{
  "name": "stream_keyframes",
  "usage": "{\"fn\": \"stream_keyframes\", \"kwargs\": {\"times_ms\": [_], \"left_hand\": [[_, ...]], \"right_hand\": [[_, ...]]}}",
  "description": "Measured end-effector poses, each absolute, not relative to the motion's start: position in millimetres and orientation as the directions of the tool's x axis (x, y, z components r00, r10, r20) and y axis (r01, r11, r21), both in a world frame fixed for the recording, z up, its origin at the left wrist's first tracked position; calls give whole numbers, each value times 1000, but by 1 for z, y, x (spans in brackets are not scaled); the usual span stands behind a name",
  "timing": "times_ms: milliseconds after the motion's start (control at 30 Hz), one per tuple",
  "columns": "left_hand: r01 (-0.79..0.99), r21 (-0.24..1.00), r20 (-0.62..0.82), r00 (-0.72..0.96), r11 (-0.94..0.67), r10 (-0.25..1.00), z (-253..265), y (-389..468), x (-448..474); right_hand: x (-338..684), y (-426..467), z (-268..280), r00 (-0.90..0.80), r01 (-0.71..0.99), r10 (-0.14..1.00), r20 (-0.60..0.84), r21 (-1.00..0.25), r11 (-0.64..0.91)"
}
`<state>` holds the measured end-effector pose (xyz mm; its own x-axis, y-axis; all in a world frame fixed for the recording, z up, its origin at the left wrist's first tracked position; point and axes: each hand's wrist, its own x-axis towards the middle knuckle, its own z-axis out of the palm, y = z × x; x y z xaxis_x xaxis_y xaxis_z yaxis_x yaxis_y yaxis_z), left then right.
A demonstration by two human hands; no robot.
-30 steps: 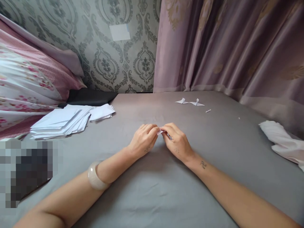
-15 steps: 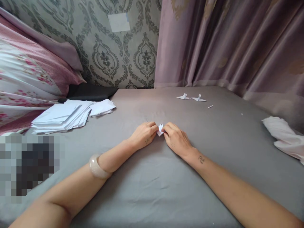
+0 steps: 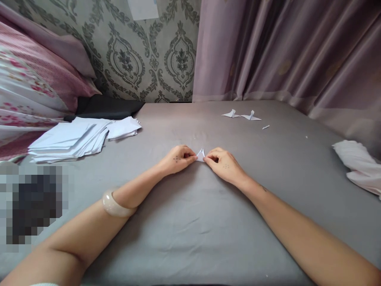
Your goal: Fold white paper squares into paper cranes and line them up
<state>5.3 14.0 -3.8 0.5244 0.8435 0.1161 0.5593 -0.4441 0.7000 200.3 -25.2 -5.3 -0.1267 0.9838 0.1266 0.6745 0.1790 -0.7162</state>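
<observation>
A small folded piece of white paper [image 3: 201,155] lies on the grey sheet [image 3: 190,222] in the middle of the view. My left hand [image 3: 177,158] pinches its left side and my right hand [image 3: 222,165] pinches its right side, fingertips almost meeting. Most of the paper is hidden by my fingers; a small pointed flap sticks up between them. A pale bangle [image 3: 113,203] circles my left forearm.
A loose stack of white paper sheets [image 3: 80,137] lies at the left. Two finished folded paper figures [image 3: 241,115] and a paper scrap [image 3: 265,127] sit far behind. A white cloth [image 3: 358,167] lies at the right edge. Floral bedding [image 3: 32,87] and a curtain [image 3: 282,51] border the surface.
My hands have drawn slightly apart, so the folded paper's pointed flap shows between them. The view has tilted downward a little.
</observation>
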Motion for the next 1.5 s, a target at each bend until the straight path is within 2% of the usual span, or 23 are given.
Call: {"fn": "stream_keyframes", "kwargs": {"times_ms": [233, 633, 1167, 1367, 1500], "left_hand": [[571, 732, 71, 479, -372, 875, -3, 15, 8], [590, 732, 11, 488, -339, 873, -4, 21, 9], [660, 622, 56, 500, -422, 864, -5, 24, 12], [687, 582, 85, 481, -436, 872, -8, 22, 14], [674, 520, 177, 516, -525, 838, -11, 17, 16]], "right_hand": [[195, -22, -5, -51, 703, 994, 98, -703, 105], [193, -22, 1, -49, 724, 998, 42, -687, 65], [191, -19, -1, -92, 776, 994, 53, -622, 105], [193, -20, -3, -144, 820, 985, 98, -546, 175], [194, -22, -5, -163, 831, 976, 145, -514, 214]]}}
